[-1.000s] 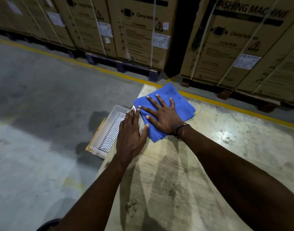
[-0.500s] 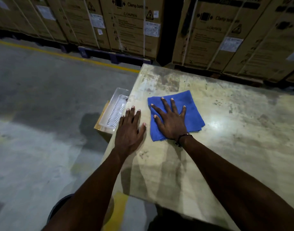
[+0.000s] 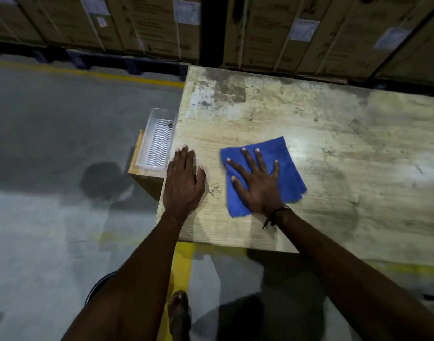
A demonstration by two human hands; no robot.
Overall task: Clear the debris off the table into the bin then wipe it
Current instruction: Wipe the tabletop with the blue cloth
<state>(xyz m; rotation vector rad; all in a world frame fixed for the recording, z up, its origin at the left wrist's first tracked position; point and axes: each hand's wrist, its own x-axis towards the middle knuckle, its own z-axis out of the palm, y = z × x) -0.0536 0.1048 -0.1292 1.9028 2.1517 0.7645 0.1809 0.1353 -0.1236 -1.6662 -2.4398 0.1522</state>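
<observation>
The cloth (image 3: pixel 262 175) is lying folded and flat on the near left part of the table (image 3: pixel 334 134), well in from the edges, and your right hand (image 3: pixel 257 183) is pressing down on it with the fingers (image 3: pixel 247 158) straight and spread wide across the blue fabric. You are handling something soft, light and limp: it is taking the shape of the table under your palm, its edges are looking loose and layered at the lower right, and I judge it will bunch or unfold if you are pushing from one corner only. A flat palm in the middle, as you are holding it, looks the best hold for wiping; for lifting, a pinch through all the folded layers at one edge should keep it together. The worn, stained wood is looking rough enough to drag at the fabric, so steady downward pressure is likely mattering more than grip.

Your left hand (image 3: pixel 184 178) is resting flat at the left edge of the table, fingers straight and close together, holding nothing and apart from the cloth. Just beyond that edge the bin (image 3: pixel 159 141), a clear ribbed tray on a box, is sitting below table height. Small specks are lying between your two hands; whether they are debris or stains I cannot tell.
</observation>
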